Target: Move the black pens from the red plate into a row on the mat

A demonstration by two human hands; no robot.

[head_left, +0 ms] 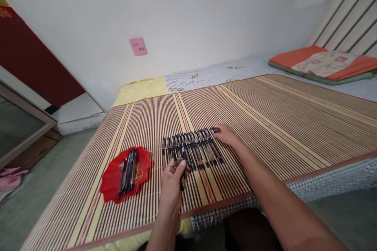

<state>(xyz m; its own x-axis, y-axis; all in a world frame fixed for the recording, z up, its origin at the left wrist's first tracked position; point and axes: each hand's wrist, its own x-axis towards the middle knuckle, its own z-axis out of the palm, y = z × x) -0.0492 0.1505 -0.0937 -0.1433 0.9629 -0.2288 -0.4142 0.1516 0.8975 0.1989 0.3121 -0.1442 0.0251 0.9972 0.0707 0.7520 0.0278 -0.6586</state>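
Several black-capped pens [196, 151] lie side by side in a row on the striped bamboo mat [253, 157], caps toward the wall. In front of the row, my left hand [172, 176] is closed around a dark pen [182, 153], its thumb on top; whether it holds more than one is hard to see. My right hand [226, 135] is at the right end of the row, its fingers pinching the cap end of a pen [213, 130]. To the left, a red scalloped plate [110, 176] carries several more black pens [129, 170].
The mat covers a bed, whose front edge [229, 200] runs close before me. A folded orange quilt [312, 59] lies at the back right beside a slatted headboard [350, 15]. Behind is a white wall with a pink note [138, 46]. Floor [70, 153] shows at left.
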